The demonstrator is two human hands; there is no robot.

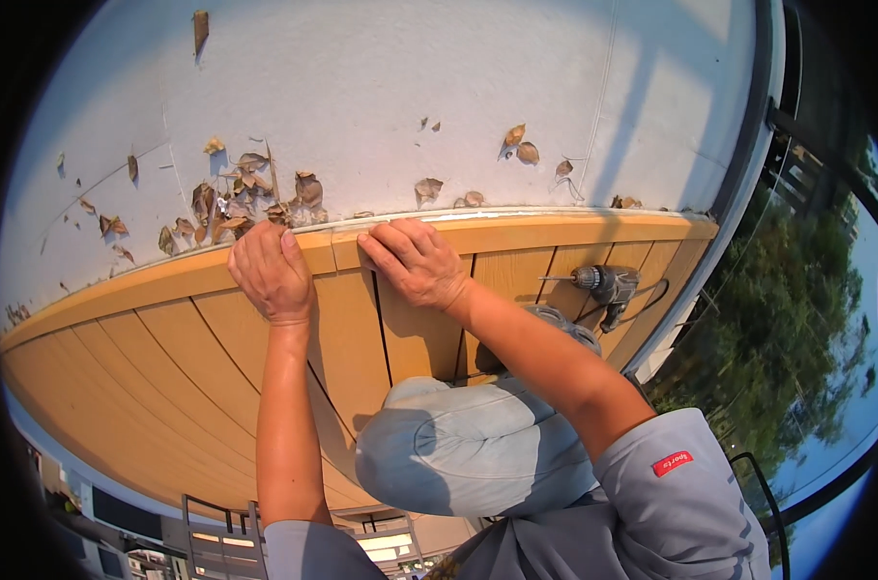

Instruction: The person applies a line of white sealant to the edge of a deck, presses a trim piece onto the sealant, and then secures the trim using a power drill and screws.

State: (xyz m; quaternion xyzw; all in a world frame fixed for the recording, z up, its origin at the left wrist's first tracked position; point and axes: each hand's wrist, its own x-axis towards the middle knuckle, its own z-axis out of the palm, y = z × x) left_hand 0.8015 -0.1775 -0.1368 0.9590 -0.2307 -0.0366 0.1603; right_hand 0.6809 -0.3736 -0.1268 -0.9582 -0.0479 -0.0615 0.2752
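Along the far side of the tan plank deck runs a tan edge board (545, 232), with a joint between my two hands. My left hand (273, 273) is left of that joint, its fingers bent over the board's far edge and their tips hidden. To the right of the joint, my right hand (415, 263) rests on the board, fingers together and curled over the same edge. Dry brown leaves (250, 184) lie just beyond my left hand. A dark power drill (608, 288) with a long bit lies on the planks to the right, its cord trailing.
A pale grey surface (381, 87) with scattered dry leaves stretches beyond the board. My bent knee (439, 449) is on the planks (168, 367). At the right, a dark-edged border (743, 193) ends the deck, with trees (796, 290) beyond. A metal railing (221, 541) stands at the lower left.
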